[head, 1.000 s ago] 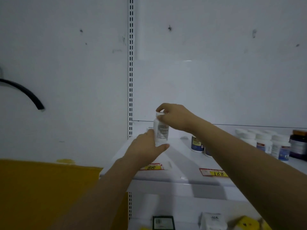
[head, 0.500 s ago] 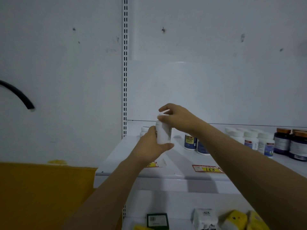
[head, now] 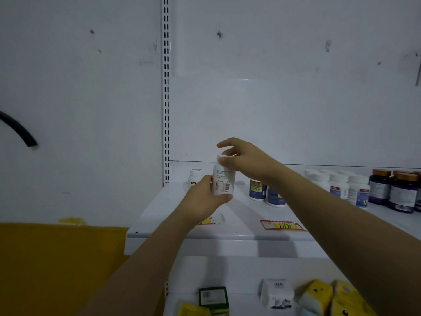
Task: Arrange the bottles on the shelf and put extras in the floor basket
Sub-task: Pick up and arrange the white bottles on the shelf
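Observation:
A white bottle (head: 222, 180) with a barcode label is upright just above the white shelf (head: 237, 226). My left hand (head: 206, 199) grips its lower body from the left. My right hand (head: 243, 157) pinches its white cap from above, index finger lifted. Behind my left hand another white bottle (head: 195, 177) stands at the shelf's back left. Two blue-labelled bottles (head: 265, 192) stand just right of the held one. Further right stand several white bottles (head: 341, 185) and dark purple bottles (head: 394, 190) with brown caps.
Red and yellow price tags (head: 282, 225) lie along the shelf's front edge. On the lower shelf are a dark green box (head: 213, 297), a white carton (head: 276, 293) and yellow packets (head: 328, 297). A slotted upright (head: 166, 92) runs up the white back wall; a yellow panel (head: 57, 265) is at lower left.
The view has shifted slightly right, showing more dark bottles. Both hands still hold the white bottle at the same spot; the bottle now turns its barcode toward me.

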The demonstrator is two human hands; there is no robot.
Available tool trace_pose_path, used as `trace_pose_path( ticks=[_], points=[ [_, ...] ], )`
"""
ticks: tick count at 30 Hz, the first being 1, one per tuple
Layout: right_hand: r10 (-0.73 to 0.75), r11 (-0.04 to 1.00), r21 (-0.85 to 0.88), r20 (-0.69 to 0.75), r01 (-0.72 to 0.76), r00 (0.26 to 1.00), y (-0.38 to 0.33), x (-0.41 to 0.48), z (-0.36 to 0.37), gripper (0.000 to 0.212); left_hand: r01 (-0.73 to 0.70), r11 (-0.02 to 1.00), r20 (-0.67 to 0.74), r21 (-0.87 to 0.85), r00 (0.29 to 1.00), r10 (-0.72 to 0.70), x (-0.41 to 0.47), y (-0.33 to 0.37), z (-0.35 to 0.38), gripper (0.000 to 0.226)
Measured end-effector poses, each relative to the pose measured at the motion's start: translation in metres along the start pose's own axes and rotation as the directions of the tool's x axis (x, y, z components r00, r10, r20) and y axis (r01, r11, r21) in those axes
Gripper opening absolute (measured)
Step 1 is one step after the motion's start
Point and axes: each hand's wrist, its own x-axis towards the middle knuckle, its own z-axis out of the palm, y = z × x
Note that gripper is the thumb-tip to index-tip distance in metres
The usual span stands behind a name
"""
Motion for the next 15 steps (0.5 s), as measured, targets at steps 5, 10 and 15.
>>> trace_pose_path(
  ticks=[5,10,15],
  points=[
    [0.04,0.999,0.016,-0.048,-0.039,0.998,0.002,0.001,0.008,0.048,-0.004,0.999,-0.114,0.047,0.993,0.01,0.0,-0.003,0.003,0.044],
    [0.084,0.996,0.038,-0.095,-0.08,0.992,0.004,0.003,0.004,0.05,0.006,1.0,-0.12,-0.01,0.993,-0.007,-0.003,-0.001,0.004,0.056],
    [0.078,0.954,0.293,-0.039,-0.063,0.996,0.003,-0.002,-0.001,0.052,0.004,0.993,-0.008,-0.12,1.0,-0.005,-0.006,-0.003,-0.001,0.053]
  ],
)
